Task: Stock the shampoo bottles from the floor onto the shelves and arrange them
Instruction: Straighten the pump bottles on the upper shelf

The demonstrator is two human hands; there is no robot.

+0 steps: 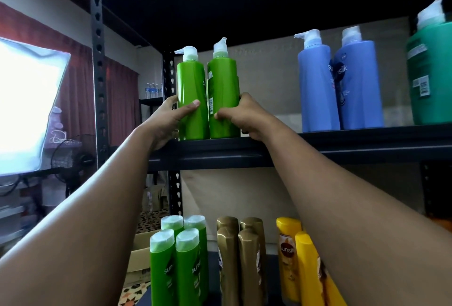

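Two green pump bottles stand side by side at the left end of the upper shelf (342, 145). My left hand (171, 116) grips the left green bottle (192, 85), thumb across its front. Around the lower part of the right green bottle (223, 80) curl the fingers of my right hand (241, 116). Both bottles are upright and touch each other.
Two blue pump bottles (340, 85) and a teal pump bottle (433, 71) stand further right on the same shelf. Below are several small green bottles (178, 264), gold bottles (242, 256) and yellow bottles (300, 264). A black perforated shelf post (97, 61) rises at left. A cardboard box (138, 254) sits on the floor.
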